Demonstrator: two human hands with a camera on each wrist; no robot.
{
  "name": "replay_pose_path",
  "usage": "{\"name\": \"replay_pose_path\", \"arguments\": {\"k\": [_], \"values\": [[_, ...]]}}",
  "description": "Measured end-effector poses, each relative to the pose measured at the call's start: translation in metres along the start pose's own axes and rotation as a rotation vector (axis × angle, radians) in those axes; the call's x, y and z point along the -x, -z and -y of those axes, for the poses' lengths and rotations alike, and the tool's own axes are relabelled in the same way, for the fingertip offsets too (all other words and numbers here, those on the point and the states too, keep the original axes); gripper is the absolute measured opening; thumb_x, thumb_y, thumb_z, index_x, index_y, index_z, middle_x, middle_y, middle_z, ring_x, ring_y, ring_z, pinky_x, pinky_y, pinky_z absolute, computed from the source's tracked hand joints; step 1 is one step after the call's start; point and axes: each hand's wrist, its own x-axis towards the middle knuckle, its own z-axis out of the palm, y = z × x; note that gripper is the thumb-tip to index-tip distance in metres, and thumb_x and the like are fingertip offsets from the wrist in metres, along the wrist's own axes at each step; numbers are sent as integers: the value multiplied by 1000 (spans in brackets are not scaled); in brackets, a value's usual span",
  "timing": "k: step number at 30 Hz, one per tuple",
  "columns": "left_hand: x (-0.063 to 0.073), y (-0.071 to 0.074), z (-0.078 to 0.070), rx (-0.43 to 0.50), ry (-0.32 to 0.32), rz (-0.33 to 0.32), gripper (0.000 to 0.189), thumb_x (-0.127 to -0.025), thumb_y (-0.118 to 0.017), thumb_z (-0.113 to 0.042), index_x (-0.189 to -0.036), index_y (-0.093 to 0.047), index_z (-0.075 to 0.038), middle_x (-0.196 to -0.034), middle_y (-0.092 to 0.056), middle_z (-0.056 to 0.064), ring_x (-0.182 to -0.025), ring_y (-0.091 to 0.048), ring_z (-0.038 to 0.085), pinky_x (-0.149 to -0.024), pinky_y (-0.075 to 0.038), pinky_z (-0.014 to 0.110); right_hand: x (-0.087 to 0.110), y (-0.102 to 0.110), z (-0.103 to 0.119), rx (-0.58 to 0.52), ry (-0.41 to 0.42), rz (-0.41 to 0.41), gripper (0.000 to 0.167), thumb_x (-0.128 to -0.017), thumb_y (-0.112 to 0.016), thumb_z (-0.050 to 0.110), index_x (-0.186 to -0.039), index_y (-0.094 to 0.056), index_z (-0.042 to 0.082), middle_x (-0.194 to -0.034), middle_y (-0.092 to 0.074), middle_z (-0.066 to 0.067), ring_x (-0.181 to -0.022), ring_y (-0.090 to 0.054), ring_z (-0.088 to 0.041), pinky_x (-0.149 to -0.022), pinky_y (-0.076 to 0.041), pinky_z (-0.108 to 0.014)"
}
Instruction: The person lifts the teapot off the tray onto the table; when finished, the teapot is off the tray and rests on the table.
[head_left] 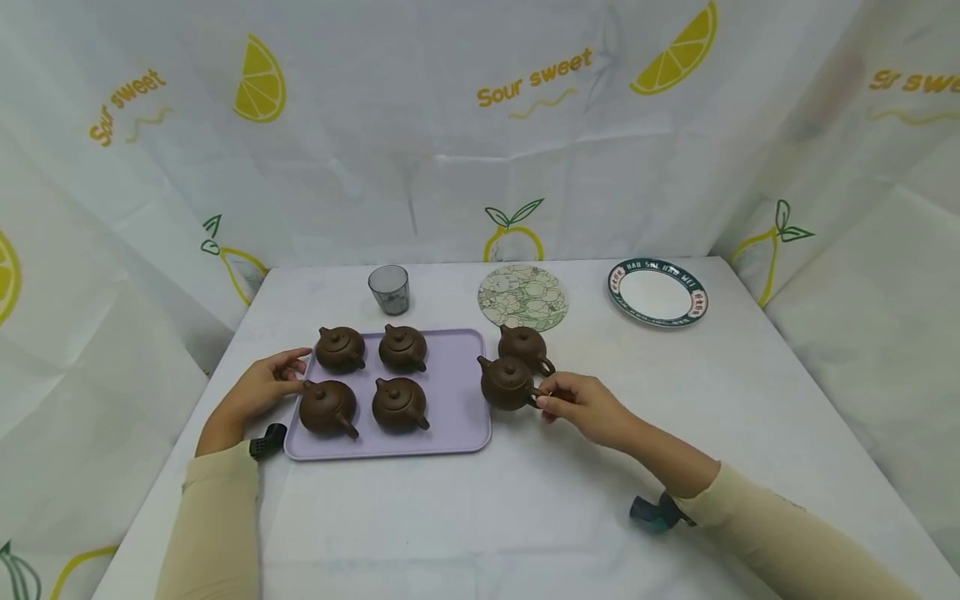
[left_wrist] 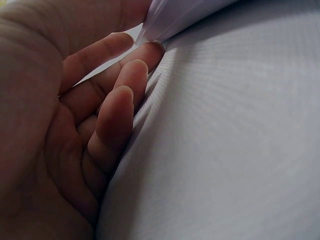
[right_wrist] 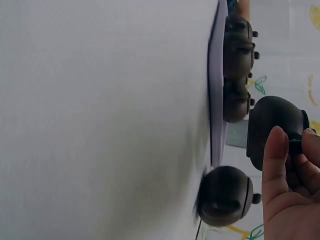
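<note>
A brown teapot (head_left: 507, 383) hangs above the tabletop, clear of it in the right wrist view, its handle pinched between the thumb and fingers of my right hand (head_left: 588, 408). Just behind it, another brown teapot (head_left: 525, 345) stands on the cloth, right of the lavender tray (head_left: 457, 400). Several matching teapots, such as the front-left one (head_left: 327, 408), stand on the tray in two rows. My left hand (head_left: 262, 385) rests at the tray's left edge, thumb and loosely bent fingers (left_wrist: 117, 117) touching or close to the rim.
Behind the tray stands a grey glass (head_left: 390, 290). A round patterned mat (head_left: 522, 296) lies at the back middle, and a plate with a dark green rim (head_left: 658, 318) sits at the back right. White printed curtain surrounds the white-covered table (head_left: 420, 517).
</note>
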Motion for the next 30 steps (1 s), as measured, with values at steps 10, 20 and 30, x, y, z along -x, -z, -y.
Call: {"name": "replay_pose_path", "arguments": {"k": [10, 20, 30], "values": [[-2, -2, -3, -15, -7, -2, 63, -80, -72, 2, -138, -48, 4, -106, -60, 18, -77, -55, 7, -68, -43, 18, 12, 54, 1, 20, 0, -102, 18, -96, -61, 12, -106, -64, -3, -95, -65, -17, -84, -66, -22, -79, -54, -36], [9, 1, -34, -1, -7, 11, 59, -80, -66, 9, -135, -46, 12, -105, -57, 25, -76, -53, 8, -66, -43, 18, 8, 81, -31, 74, -62, -196, 27, -98, -59, 17, -111, -61, -7, -100, -66, -25, -87, -67, -21, -80, -53, -27], [2, 0, -6, 4, 5, 3, 62, -80, -68, 6, -138, -46, 8, -108, -59, 21, -77, -54, 7, -66, -43, 18, 3, 95, -59, 55, -158, -211, 32, -99, -58, 18, -113, -59, -10, -102, -67, -23, -91, -68, -25, -80, -52, -25]]}}
